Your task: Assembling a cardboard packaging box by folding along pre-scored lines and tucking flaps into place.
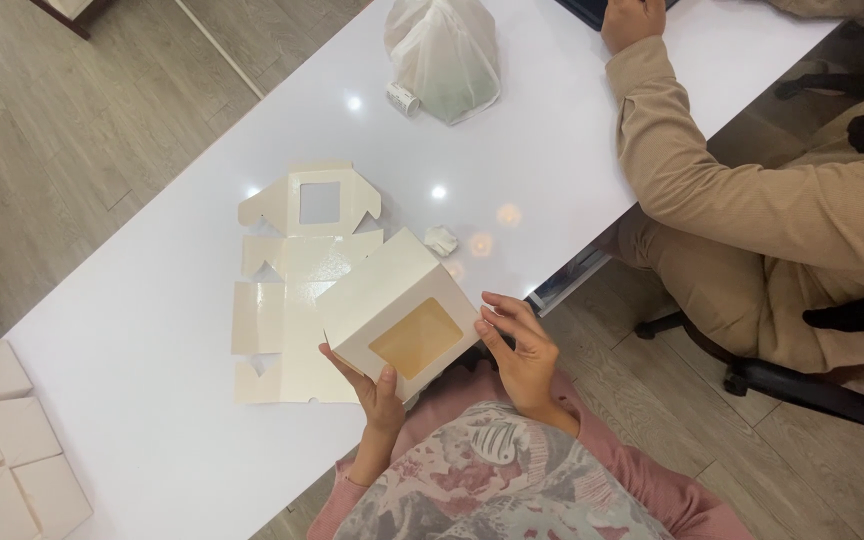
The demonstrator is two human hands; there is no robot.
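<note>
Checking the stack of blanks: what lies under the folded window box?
Under the window box lies a flat box blank on the table. The part beneath it is covered.

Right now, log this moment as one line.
left hand: holds windowed box | right hand: fingers at box edge | flat box blank on white table | co-worker's sleeve opposite

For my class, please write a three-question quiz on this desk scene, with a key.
1. True or false: the window box is held by both hands.
2. What lies flat on the table beside it?
A. scissors
B. an unfolded box sheet
C. a book
3. Which hand grips the box's bottom corner?

Key:
1. True; left hand and right hand touch it.
2. B, the box sheet.
3. The left.
</note>
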